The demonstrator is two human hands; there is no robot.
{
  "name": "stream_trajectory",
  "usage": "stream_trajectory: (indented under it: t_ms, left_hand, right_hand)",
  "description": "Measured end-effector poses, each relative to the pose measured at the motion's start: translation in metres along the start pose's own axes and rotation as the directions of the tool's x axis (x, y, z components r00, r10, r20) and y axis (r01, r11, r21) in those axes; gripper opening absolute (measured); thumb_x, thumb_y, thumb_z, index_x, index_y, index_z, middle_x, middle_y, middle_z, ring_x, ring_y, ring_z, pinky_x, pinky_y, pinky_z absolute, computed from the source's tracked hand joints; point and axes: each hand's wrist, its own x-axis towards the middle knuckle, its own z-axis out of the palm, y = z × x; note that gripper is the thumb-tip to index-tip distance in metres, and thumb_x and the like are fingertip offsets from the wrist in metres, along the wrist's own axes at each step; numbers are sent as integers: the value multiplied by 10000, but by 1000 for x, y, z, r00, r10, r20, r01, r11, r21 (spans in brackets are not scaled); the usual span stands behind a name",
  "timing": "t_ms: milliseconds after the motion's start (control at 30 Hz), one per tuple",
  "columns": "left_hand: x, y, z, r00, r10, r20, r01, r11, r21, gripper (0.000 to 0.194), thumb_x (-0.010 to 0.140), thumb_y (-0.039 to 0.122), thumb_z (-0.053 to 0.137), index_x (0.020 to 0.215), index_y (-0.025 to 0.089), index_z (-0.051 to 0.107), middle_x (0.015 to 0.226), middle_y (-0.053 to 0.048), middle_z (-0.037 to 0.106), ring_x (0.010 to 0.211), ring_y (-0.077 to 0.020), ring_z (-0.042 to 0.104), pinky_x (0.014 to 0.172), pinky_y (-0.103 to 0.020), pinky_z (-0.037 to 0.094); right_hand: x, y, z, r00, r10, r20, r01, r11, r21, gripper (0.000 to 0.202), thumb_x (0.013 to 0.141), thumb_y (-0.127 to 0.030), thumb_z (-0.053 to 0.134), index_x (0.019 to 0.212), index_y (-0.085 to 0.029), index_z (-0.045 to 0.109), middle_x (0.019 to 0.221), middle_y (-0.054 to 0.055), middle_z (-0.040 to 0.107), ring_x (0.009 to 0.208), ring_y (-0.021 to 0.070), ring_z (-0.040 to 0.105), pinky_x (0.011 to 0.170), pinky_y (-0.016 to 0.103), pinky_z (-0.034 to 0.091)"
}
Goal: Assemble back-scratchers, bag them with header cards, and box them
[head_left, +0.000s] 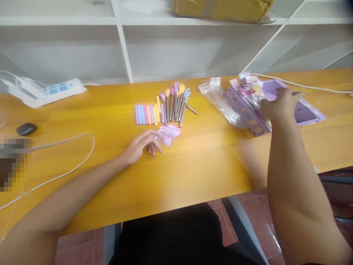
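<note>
My left hand (143, 146) rests on the wooden table (193, 173), fingers apart and holding nothing, beside small purple-and-pink cards (168, 132). Behind the cards lie a row of pastel sticks (146, 114) and a fan of metal rods with small coloured hand-shaped ends (176, 101). At the right, my right hand (278, 105) is over an open purple box (248, 110) filled with small plastic-wrapped items (252, 90). Its fingers are blurred, and whether they grip anything cannot be made out. A clear plastic bag (220, 101) lies against the box's left side.
A white power strip (60, 88) with plugs stands at the back left, and a black mouse (26, 129) is near the left edge. A white cable (92, 147) curves across the left side. White shelving (165, 53) holding a cardboard box (220, 9) rises behind the table.
</note>
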Motion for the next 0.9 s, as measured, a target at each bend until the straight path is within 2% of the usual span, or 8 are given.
stream_trajectory:
  t_ms: [67,167,267,333,400,567,700,900]
  left_hand:
    - [0,2,-2,995,35,-89,-24,991,132,347,1140,479,440,1209,199,634,941,-77,838,729,-188,728,726,-327,541]
    - [0,8,-17,957,233,-171,-98,818,567,200,1085,318,522,1088,223,698,988,-62,816,989,-241,727,964,-418,550]
    - [3,15,-38,917,376,-131,-94,524,847,177,984,223,580,1063,244,737,1030,-80,782,1111,-312,652,1052,-503,512]
    - [6,17,-51,914,381,-142,-38,428,903,270,963,165,565,1167,245,723,1197,-93,766,1189,-327,623,1139,-541,464]
    - [9,16,-60,905,387,-176,28,360,932,332,958,132,556,1233,237,708,1339,-114,711,1274,-343,581,1195,-571,420]
    - [12,11,-68,893,383,-236,121,301,946,379,979,121,532,1278,254,725,1318,-125,655,1291,-344,547,1189,-573,446]
    - [13,7,-70,912,333,-239,142,292,946,409,1011,158,515,1352,238,725,1325,-149,616,1291,-349,529,1164,-557,480]
    - [16,5,-71,925,306,-226,134,293,946,405,1030,172,490,1341,237,741,1318,-151,612,1259,-340,553,1160,-563,484]
  right_hand:
    - [-2,-23,-14,995,80,58,-88,984,154,537,815,53,705,1348,-7,683,1332,313,550,1112,263,652,915,406,507]
    - [-24,-71,-51,979,-135,151,58,902,427,347,934,-34,575,1211,-141,756,1195,174,705,981,196,671,935,357,507]
    - [-65,-124,-81,857,-381,347,66,749,659,299,964,-118,576,1181,-181,772,971,89,766,806,166,686,834,316,519]
    - [-94,-152,-88,778,-485,399,68,696,715,302,974,-175,571,1208,-171,762,963,87,772,756,175,675,803,323,522]
    - [-119,-171,-84,746,-539,392,93,667,739,373,1009,-273,555,1321,-172,732,990,91,774,749,198,665,813,343,532]
    - [-153,-185,-57,730,-603,322,174,620,765,572,1064,-395,469,1575,-170,591,1127,127,761,932,265,690,963,415,563]
    - [-158,-180,-51,668,-667,330,239,612,754,506,1111,-433,406,1472,-214,685,1268,142,744,1153,314,694,1067,464,547]
    - [-159,-182,-52,695,-636,334,212,625,751,476,1108,-454,442,1469,-236,663,1330,128,715,1200,312,682,1079,455,540]
